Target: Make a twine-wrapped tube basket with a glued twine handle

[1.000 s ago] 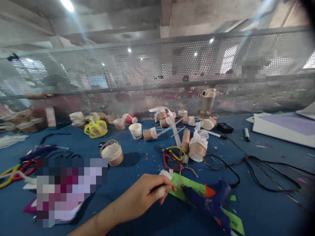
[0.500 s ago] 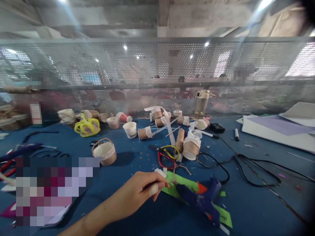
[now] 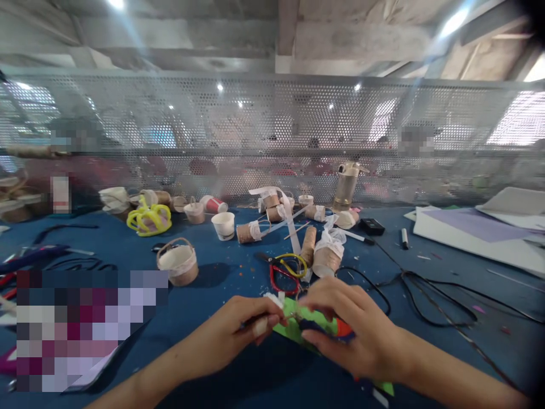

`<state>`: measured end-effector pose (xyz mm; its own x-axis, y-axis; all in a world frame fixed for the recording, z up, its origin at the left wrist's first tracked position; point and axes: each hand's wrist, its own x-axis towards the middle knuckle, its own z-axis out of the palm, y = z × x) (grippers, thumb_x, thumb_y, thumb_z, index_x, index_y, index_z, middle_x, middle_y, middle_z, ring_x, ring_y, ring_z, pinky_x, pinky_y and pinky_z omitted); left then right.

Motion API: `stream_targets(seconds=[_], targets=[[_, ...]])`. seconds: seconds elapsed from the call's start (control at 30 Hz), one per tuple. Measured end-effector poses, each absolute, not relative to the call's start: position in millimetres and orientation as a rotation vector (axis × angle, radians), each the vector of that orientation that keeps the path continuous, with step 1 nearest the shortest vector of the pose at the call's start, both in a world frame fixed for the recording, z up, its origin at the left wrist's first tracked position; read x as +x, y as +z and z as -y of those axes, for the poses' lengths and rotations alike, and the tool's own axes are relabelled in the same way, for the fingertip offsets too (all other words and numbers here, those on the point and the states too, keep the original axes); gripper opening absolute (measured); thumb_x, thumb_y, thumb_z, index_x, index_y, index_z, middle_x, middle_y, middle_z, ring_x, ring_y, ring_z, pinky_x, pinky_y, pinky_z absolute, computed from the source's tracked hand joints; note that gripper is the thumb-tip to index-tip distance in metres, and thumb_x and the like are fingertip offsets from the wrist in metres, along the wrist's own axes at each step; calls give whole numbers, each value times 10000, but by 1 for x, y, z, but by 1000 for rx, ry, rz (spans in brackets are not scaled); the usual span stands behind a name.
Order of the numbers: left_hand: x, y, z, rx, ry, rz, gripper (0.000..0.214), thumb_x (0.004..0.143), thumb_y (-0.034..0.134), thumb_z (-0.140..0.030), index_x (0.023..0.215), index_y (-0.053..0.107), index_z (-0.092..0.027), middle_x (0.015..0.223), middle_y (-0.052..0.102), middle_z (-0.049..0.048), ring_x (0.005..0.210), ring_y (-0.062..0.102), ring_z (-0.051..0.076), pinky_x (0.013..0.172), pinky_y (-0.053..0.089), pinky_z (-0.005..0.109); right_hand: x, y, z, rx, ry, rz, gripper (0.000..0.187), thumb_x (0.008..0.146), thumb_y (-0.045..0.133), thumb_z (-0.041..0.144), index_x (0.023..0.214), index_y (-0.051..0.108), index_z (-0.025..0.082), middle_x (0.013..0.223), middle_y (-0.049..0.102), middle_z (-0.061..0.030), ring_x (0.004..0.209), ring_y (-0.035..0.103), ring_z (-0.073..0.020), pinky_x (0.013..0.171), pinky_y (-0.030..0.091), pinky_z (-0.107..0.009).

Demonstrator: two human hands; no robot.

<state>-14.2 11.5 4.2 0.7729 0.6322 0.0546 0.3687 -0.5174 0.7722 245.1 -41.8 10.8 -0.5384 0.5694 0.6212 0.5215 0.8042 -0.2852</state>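
My left hand (image 3: 244,324) is closed in a pinch, with a pale wrap around one finger. A small white, lacy-looking piece (image 3: 271,297) shows at its fingertips; whether the pinch holds it is hard to see. Just right of it, my right hand (image 3: 347,324) hovers over a blue glue gun (image 3: 309,325), thumb and fingers apart and slightly blurred. The hand hides most of the gun. Under the gun lies a green paper strip (image 3: 287,321). Scissors with red and yellow handles (image 3: 284,281) lie beyond the hands.
A twine-wrapped cup with a handle (image 3: 179,266) stands at left. Several wrapped cups, a white paper cup (image 3: 223,226) and a yellow looped item (image 3: 149,220) sit farther back. Black cable (image 3: 443,322) curls at right near paper sheets (image 3: 464,236). A perforated metal screen (image 3: 255,125) closes the back.
My right hand has come into view from the right and now covers much of the glue gun. My left hand keeps its pinch in nearly the same place. The view has shifted slightly.
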Motion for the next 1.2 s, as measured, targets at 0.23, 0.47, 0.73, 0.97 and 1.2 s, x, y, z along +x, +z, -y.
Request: stream_targets(seconds=[0.23, 0.47, 0.73, 0.97, 1.2], targets=[[-14, 5, -10, 2190, 462, -682, 315, 1041, 452, -336, 897, 653, -140, 654, 513, -43, 564, 456, 71, 545, 359, 158, 243, 1, 21, -768, 366, 2263, 278, 902, 732, 304, 1129, 643, 171, 962, 670, -54, 902, 629, -176, 790, 503, -284], [-9, 7, -13, 2087, 382, -670, 329, 1038, 456, -387, 906, 629, -140, 656, 500, -48, 499, 413, 50, 471, 338, 138, 244, -5, 23, -727, 451, 2203, 256, 894, 746, 316, 1094, 683, 169, 975, 693, -70, 893, 633, -174, 799, 503, -273], [-13, 5, -18, 1971, 328, -666, 364, 1025, 462, -468, 920, 609, -151, 651, 468, -55, 507, 396, 57, 456, 351, 129, 236, -3, 21, -737, 502, 2102, 175, 896, 744, 302, 1004, 718, 167, 876, 681, -35, 691, 552, -111, 595, 446, -207], [-15, 9, -21, 2130, 418, -646, 278, 1021, 484, -334, 925, 661, -143, 672, 548, -33, 572, 476, 79, 552, 379, 162, 228, 3, 15, -855, 673, 2038, 185, 895, 738, 356, 855, 749, 176, 805, 672, -19, 669, 561, -109, 573, 428, -212], [-16, -2, -24, 2519, 522, -593, 230, 1016, 464, -225, 1006, 689, -178, 766, 716, 6, 658, 632, 128, 678, 462, 205, 223, -4, 18, -940, 710, 1956, 182, 887, 742, 313, 780, 723, 167, 749, 641, -5, 639, 539, -108, 566, 399, -224]])
